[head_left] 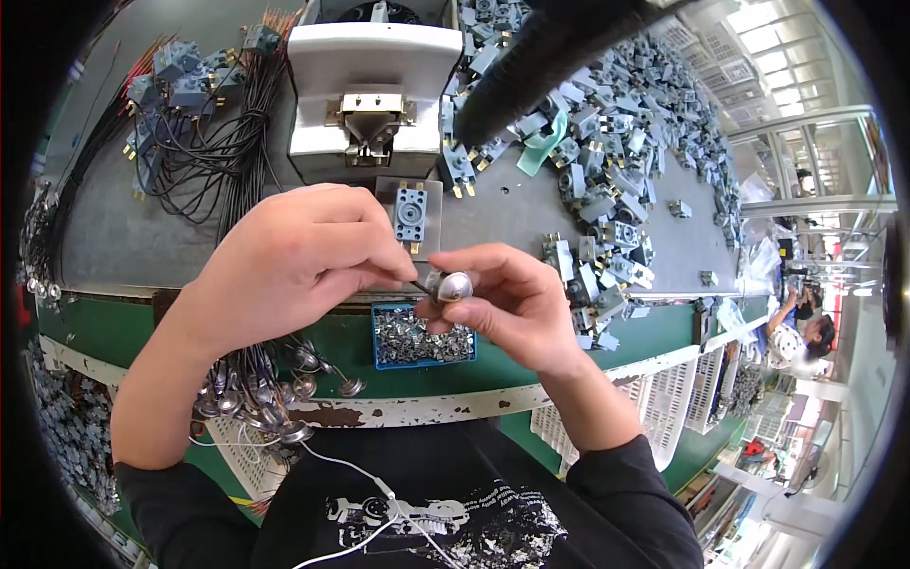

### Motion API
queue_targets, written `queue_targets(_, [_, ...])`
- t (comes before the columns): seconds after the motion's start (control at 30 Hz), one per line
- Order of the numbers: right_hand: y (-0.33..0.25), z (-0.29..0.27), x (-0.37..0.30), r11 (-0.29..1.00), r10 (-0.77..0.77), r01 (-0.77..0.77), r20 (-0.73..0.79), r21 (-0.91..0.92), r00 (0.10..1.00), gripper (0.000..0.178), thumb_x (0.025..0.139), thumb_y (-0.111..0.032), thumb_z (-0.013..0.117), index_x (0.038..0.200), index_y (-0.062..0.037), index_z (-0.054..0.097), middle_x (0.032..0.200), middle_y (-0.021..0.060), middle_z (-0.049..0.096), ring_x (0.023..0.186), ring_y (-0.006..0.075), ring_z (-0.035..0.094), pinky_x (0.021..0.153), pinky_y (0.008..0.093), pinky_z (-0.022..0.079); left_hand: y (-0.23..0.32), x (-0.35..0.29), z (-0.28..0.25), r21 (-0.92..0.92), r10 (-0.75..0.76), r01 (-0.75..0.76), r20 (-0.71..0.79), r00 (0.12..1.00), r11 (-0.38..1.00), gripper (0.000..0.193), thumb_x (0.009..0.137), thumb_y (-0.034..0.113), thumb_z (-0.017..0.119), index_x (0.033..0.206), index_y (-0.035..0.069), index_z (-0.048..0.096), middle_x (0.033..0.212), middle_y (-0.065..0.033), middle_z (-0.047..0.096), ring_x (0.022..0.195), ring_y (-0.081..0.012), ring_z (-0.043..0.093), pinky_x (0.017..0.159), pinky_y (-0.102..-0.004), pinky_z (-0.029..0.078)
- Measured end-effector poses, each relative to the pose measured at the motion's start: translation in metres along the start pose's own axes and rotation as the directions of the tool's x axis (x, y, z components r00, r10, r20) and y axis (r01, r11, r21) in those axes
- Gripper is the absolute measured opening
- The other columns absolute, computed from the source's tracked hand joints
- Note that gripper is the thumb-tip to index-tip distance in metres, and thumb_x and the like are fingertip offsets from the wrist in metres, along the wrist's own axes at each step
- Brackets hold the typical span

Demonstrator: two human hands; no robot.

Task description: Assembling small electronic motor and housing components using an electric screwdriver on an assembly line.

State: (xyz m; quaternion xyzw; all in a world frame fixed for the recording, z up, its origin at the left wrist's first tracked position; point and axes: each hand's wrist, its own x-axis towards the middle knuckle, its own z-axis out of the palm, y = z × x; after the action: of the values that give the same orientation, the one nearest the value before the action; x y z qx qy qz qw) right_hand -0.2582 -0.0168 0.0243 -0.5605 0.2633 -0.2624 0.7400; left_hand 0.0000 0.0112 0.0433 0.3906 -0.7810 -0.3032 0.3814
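Between the fingertips and thumb of my right hand (pixel 517 303) is a shiny round metal dome piece (pixel 455 286), held in front of the bench edge. My left hand (pixel 308 261) is closed in a pinch just left of it, on a short dark cable (pixel 422 286) that runs to the dome piece; the pinched end is mostly hidden by my fingers. Beyond my hands, a grey-blue switch block (pixel 410 214) with brass terminals lies on a small metal plate (pixel 435 213). A blue tray (pixel 376 341) of small metal clips sits below the dome piece.
A white bench press (pixel 374 52) stands behind the block. Heaped grey-blue blocks (pixel 616 171) cover the right side, and a thick black tube (pixel 531 76) crosses above. Bundled black cables (pixel 251 142) lie at left; similar domes (pixel 270 398) hang below my left arm. Another person (pixel 801 337) is far right.
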Motion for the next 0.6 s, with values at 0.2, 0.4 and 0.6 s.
queue_targets(0.2, [0.004, -0.012, 0.01, 0.981, 0.097, -0.103, 0.047, 0.166, 0.994, 0.04, 0.101, -0.009, 0.065, 0.137, 0.0081, 0.056, 0.107, 0.0168, 0.074, 0.1, 0.0219, 0.073, 0.09, 0.0366, 0.059, -0.007, -0.002, 0.004, 0.066, 0.046, -0.043, -0.035, 0.998, 0.997, 0.02, 0.077, 0.002, 0.079, 0.092, 0.014, 0.076, 0.09, -0.0002, 0.066, 0.081, -0.0224, 0.065, 0.07, -0.0358, 0.051])
queue_targets(0.4, [-0.006, -0.028, 0.069, 0.938, 0.337, -0.334, 0.471, -0.094, 0.815, 0.025, 0.1, -0.001, 0.062, 0.123, 0.0047, 0.055, 0.109, 0.0147, 0.071, 0.097, 0.0188, 0.073, 0.088, 0.0332, 0.059, -0.022, -0.016, 0.003, 0.122, 0.263, -0.286, 0.176, 0.949, 0.951, 0.02, 0.075, 0.01, 0.082, 0.091, 0.02, 0.076, 0.086, 0.0091, 0.066, 0.081, -0.0159, 0.063, 0.069, -0.034, 0.042])
queue_targets(0.6, [-0.005, -0.015, 0.073, 0.887, 0.461, -0.364, 0.529, -0.283, 0.712, 0.018, 0.101, 0.002, 0.06, 0.117, 0.0019, 0.051, 0.101, 0.0113, 0.071, 0.089, 0.018, 0.071, 0.082, 0.0315, 0.059, -0.022, -0.024, 0.006, 0.097, 0.177, -0.213, 0.291, 0.94, 0.972, 0.019, 0.077, 0.017, 0.082, 0.095, 0.017, 0.075, 0.093, 0.0042, 0.067, 0.085, -0.0198, 0.065, 0.072, -0.0359, 0.046])
